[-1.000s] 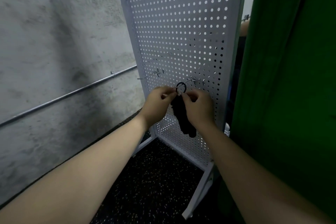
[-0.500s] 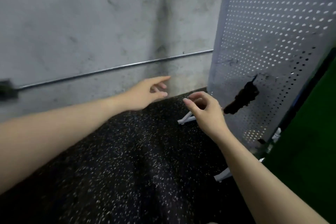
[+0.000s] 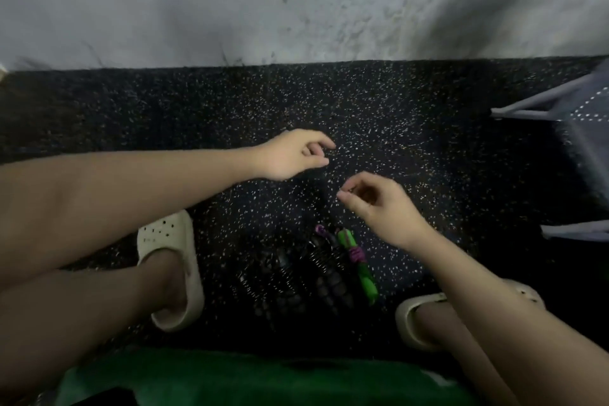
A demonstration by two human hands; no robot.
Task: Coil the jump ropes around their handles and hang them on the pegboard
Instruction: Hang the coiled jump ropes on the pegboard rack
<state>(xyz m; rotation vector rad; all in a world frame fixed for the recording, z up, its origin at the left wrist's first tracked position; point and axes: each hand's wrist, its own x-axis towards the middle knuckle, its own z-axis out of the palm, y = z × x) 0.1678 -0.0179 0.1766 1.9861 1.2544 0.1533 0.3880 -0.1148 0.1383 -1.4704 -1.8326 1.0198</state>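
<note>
Speckled floor (image 3: pixel 379 102) fills the view, running up to the grey wall (image 3: pixel 296 16) along the top edge. The pegboard (image 3: pixel 583 128) foot juts in at the right edge, with bare floor between it and the hands. Two pale clogs (image 3: pixel 171 260) bracket a dark mesh basket (image 3: pixel 296 283), hard to make out. A green rope (image 3: pixel 357 260) bound with purple cord lies at the basket's right side, whether in it or against it is unclear. Left hand (image 3: pixel 293 155) and right hand (image 3: pixel 379 204) hang above, fingers loosely curled, both holding nothing, near each other but apart.
</note>
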